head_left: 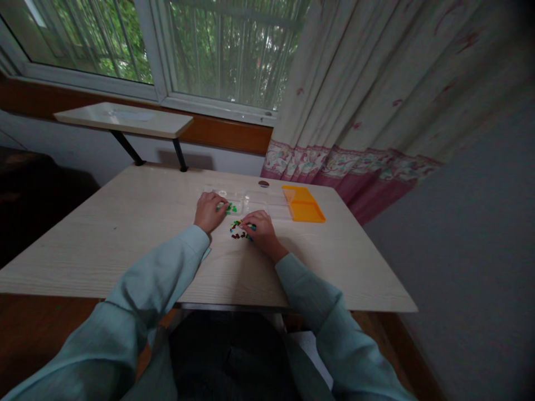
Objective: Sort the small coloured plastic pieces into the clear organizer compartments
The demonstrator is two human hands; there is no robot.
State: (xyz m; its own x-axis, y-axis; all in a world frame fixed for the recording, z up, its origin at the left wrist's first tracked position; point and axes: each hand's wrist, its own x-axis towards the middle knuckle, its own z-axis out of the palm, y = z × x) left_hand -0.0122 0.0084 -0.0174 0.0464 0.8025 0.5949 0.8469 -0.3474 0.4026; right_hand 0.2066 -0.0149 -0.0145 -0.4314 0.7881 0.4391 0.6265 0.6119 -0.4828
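Observation:
My left hand (pixel 210 212) rests at the left part of a clear plastic tray (pixel 273 210), its fingers curled together beside small green pieces (pixel 232 209). Whether a piece is between those fingertips is too small to see. Just in front of the tray, a loose ring of tiny pieces (pixel 237 236), dark brown with some blue, yellow and green, lies on the table. Over the right side of this ring, my right hand (pixel 259 229) has its thumb and fingers brought together in a pinch. What they hold, if anything, cannot be made out.
An orange tray (pixel 307 204) lies at the right end of the clear tray on the pale wooden table (pixel 146 234). A small raised shelf (pixel 125 120) on black legs stands at the back left. A curtain (pixel 346 145) hangs behind the table's right side.

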